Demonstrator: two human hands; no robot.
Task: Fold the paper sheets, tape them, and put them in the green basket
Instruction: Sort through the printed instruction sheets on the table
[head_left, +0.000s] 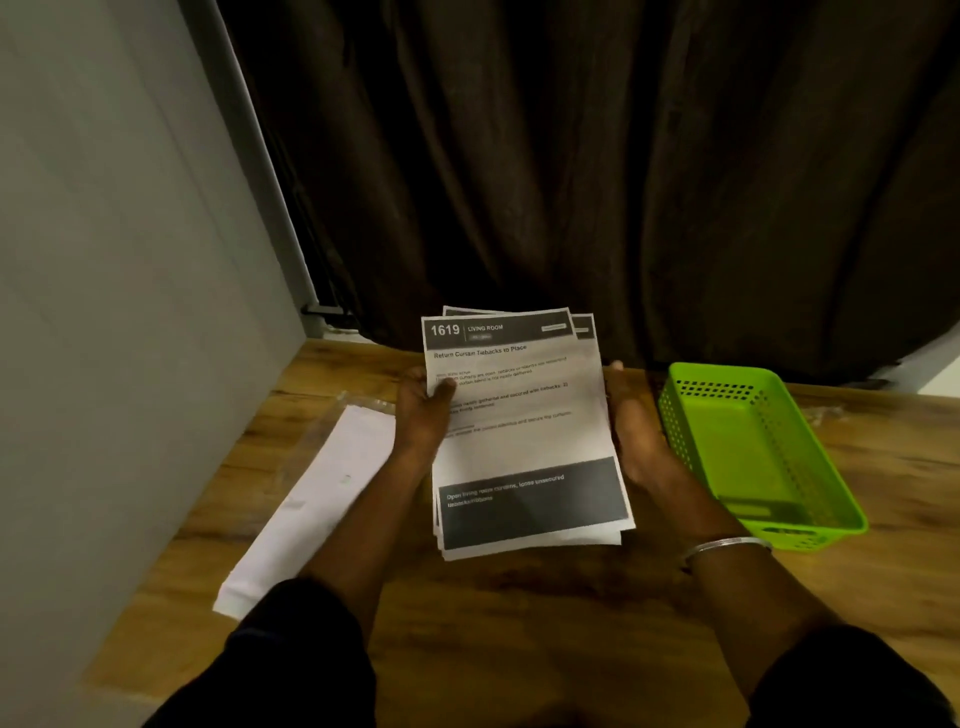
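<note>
Paper sheets (524, 431) sit in a small stack, held up over the wooden table (519, 623) by both hands. The left hand (423, 410) pinches the left edge, with its thumb on top of the page. The right hand (636, 431) cups the right edge, its fingers hidden under the stack. The green basket (722, 370) stands on the table just beside the right hand. A clear tray (363, 402) with white paper lies on the left.
</note>
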